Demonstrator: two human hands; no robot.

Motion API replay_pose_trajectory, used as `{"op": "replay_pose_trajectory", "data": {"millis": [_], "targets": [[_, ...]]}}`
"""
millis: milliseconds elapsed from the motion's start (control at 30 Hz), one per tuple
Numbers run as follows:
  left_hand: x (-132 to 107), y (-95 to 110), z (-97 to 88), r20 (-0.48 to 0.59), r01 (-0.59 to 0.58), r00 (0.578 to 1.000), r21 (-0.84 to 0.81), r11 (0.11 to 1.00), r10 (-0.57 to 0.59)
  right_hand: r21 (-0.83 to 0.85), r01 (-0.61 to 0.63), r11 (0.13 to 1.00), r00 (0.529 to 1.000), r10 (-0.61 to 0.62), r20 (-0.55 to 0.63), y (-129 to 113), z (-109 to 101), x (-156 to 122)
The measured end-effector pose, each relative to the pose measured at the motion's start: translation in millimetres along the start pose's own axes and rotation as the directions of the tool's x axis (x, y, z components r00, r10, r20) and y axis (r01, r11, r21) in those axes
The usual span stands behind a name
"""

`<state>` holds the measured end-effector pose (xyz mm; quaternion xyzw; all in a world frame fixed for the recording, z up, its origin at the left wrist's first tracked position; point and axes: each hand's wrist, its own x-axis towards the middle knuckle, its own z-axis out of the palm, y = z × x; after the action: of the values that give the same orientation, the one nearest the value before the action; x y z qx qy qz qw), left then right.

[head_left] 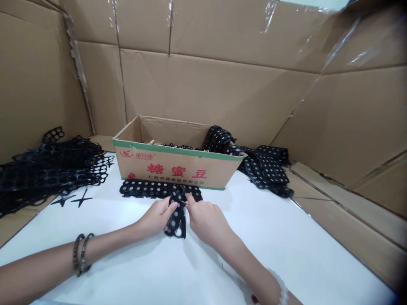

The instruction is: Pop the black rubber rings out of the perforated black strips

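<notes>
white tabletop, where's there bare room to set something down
Bare: nearest the wearer, between left forearm and right forearm; and right of the latter, short of the dotted strips. Crowded: before the carton, around the held strip; far left, at the mesh heap.

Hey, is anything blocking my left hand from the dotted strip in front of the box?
Nothing visible: your left hand is already on the strip, thumb over its left edge. Your right hand is at the other side, and the box stands beyond, not between.
</notes>
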<state>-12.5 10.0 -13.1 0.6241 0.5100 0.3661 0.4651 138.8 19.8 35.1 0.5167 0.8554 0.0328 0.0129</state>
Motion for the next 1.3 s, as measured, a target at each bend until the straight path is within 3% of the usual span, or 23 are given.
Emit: {"op": "replay_pose_trajectory", "data": {"millis": [167,233,300,367,467,567,633,767,867,967,1100,1200,1300], "targets": [[-5,3,-1.3,-0.014,-0.149,0.987,0.305,0.941,0.160,-0.047,-0.073,0.996,0.997,0.074,0.037,-22,12,4],[-6,2,-2.2,0.010,-0.202,0.977,0.352,0.914,0.212,-0.042,-0.097,0.994,0.993,0.099,0.056,-29,14,6],[-4,0,-2.3,0.025,-0.183,0.983,0.268,0.946,0.183,-0.027,-0.109,0.994,0.992,0.110,0.065,-31,13,9],[-2,-2,-1.8,0.020,-0.107,0.994,0.073,0.992,0.106,0.003,-0.113,0.994,0.992,0.113,0.064,-28,10,12],[2,-4,-1.5,-0.008,-0.035,0.999,-0.150,0.988,0.034,0.046,-0.131,0.990,0.990,0.129,0.054,-17,5,12],[6,-5,-2.4,-0.044,-0.022,0.999,-0.172,0.985,0.015,0.120,-0.136,0.983,0.990,0.132,0.043,-4,6,12],[8,-6,-2.9,-0.049,-0.033,0.998,-0.167,0.985,0.025,0.268,-0.091,0.959,0.996,0.086,0.030,5,11,15],[8,-13,-2.7,-0.058,-0.047,0.998,-0.193,0.980,0.037,0.559,-0.028,0.829,0.999,0.049,-0.023,32,22,29],[9,-19,-2.6,-0.070,-0.020,0.998,-0.233,0.972,0.004,0.576,-0.073,0.814,0.989,0.134,-0.064,53,19,34],[12,-22,-1.6,-0.040,0.004,0.999,-0.291,0.957,-0.016,0.582,-0.059,0.811,0.987,0.134,-0.086,56,10,28],[15,-20,-0.4,-0.038,-0.019,0.999,-0.318,0.948,0.007,0.469,0.022,0.883,0.998,0.006,-0.059,28,0,12],[14,-17,-1.1,-0.049,-0.027,0.999,-0.278,0.960,0.013,0.201,0.061,0.978,0.997,-0.050,-0.060,5,-1,6],[13,-16,-2.2,-0.058,-0.021,0.998,-0.241,0.970,0.007,0.000,0.082,0.997,0.994,-0.082,-0.078,-5,3,8]]}}
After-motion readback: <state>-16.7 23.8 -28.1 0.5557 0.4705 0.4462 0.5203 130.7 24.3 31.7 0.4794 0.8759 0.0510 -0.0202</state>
